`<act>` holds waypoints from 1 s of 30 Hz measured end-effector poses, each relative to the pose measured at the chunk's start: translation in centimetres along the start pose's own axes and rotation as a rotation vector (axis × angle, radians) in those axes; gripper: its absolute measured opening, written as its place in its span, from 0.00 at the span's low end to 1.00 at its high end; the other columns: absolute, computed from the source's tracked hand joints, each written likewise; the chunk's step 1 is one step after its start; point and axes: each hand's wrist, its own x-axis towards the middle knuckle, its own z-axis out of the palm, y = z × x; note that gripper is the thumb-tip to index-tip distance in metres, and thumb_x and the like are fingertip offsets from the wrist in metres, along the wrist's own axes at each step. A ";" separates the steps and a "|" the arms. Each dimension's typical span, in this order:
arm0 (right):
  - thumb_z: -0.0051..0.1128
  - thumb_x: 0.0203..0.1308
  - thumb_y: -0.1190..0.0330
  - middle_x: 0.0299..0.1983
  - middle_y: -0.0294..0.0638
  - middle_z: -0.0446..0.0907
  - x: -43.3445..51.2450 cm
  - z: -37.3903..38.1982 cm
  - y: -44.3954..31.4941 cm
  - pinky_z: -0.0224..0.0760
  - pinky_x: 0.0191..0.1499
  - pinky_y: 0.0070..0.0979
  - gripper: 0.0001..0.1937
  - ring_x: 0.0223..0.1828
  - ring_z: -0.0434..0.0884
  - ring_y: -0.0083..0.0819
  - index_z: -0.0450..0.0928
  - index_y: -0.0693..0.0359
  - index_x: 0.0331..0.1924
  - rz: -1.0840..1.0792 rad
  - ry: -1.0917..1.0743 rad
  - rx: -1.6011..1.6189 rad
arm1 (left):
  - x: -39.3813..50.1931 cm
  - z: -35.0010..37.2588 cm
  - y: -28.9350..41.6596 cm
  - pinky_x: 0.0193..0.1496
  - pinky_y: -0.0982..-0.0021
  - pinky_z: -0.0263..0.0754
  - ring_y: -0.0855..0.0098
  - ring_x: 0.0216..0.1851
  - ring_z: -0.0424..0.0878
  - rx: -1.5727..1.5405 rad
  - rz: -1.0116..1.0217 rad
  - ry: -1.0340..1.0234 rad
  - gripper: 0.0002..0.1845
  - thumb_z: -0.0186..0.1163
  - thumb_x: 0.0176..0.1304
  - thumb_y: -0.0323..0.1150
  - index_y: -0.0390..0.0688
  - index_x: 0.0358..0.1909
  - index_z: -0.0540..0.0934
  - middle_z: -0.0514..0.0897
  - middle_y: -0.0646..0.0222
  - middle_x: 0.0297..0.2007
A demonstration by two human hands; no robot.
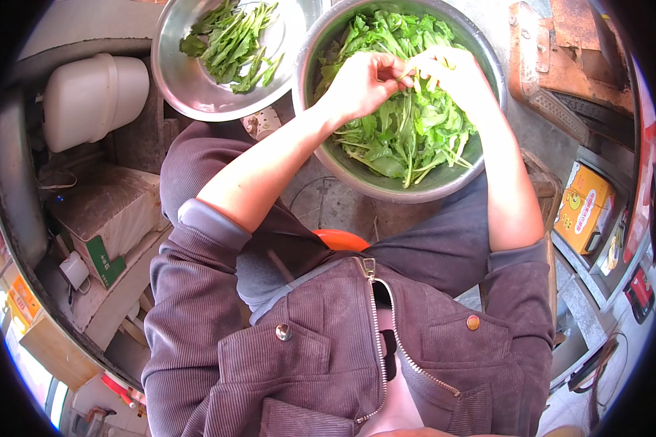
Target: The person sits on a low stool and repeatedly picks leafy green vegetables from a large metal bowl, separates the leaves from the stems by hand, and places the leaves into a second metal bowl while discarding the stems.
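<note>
A large metal basin (492,71) full of leafy greens (388,155) stands before me. Above the greens, my left hand (369,82) and my right hand (451,74) meet with their fingertips close together. Both pinch a thin green stem (407,71) between them. Strong light washes out much of my right hand, and its fingers are hard to make out. To the left, a shallower metal basin (197,104) touches or nearly touches the large one and holds a smaller bunch of greens (235,46).
A rusty metal appliance (585,60) stands at the upper right, with a yellow box (585,207) below it. A white plastic container (95,101) and a carton (106,207) are on the left. Part of an orange object (341,238) shows between my legs.
</note>
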 end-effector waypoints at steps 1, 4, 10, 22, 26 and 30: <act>0.55 0.60 0.68 0.27 0.33 0.81 0.0 -0.1 0.3 0.66 0.33 0.17 0.08 0.28 0.74 0.17 0.82 0.64 0.34 0.000 0.013 0.010 | 0.0 0.0 0.2 0.48 0.74 0.76 0.78 0.39 0.83 -0.001 -0.010 -0.015 0.08 0.56 0.59 0.19 0.37 0.40 0.78 0.85 0.69 0.34; 0.55 0.60 0.68 0.27 0.33 0.80 0.1 0.3 1.1 0.67 0.34 0.18 0.08 0.28 0.75 0.18 0.82 0.64 0.34 -0.005 0.036 -0.003 | 0.3 0.0 -1.1 0.49 0.73 0.77 0.77 0.41 0.83 -0.037 0.046 -0.045 0.11 0.58 0.57 0.18 0.37 0.41 0.78 0.86 0.68 0.35; 0.54 0.58 0.63 0.34 0.40 0.81 0.9 3.1 2.4 0.74 0.39 0.31 0.09 0.34 0.81 0.33 0.79 0.59 0.36 0.123 -0.107 -0.710 | -1.1 0.9 -3.0 0.46 0.66 0.77 0.62 0.36 0.84 0.700 0.028 -0.094 0.11 0.63 0.56 0.36 0.42 0.38 0.83 0.85 0.59 0.33; 0.54 0.61 0.65 0.28 0.36 0.77 0.8 0.8 2.5 0.69 0.34 0.22 0.08 0.29 0.75 0.22 0.77 0.61 0.33 0.179 -0.102 -0.404 | 0.0 -3.0 -2.7 0.41 0.64 0.77 0.61 0.36 0.84 0.968 0.113 0.087 0.11 0.61 0.49 0.26 0.41 0.37 0.81 0.85 0.62 0.30; 0.52 0.63 0.66 0.29 0.30 0.76 0.2 -1.2 2.2 0.64 0.34 0.15 0.07 0.30 0.72 0.15 0.78 0.59 0.35 -0.064 0.038 0.101 | -0.7 -2.3 -2.7 0.39 0.62 0.77 0.60 0.35 0.83 1.008 0.008 0.062 0.09 0.64 0.48 0.29 0.41 0.33 0.80 0.84 0.63 0.29; 0.49 0.64 0.66 0.29 0.30 0.75 0.4 -0.1 1.1 0.64 0.36 0.16 0.08 0.31 0.72 0.16 0.78 0.60 0.38 -0.034 0.050 0.035 | -0.6 -1.6 -3.1 0.39 0.64 0.77 0.63 0.34 0.83 0.892 -0.070 0.083 0.11 0.66 0.48 0.34 0.44 0.34 0.80 0.84 0.68 0.29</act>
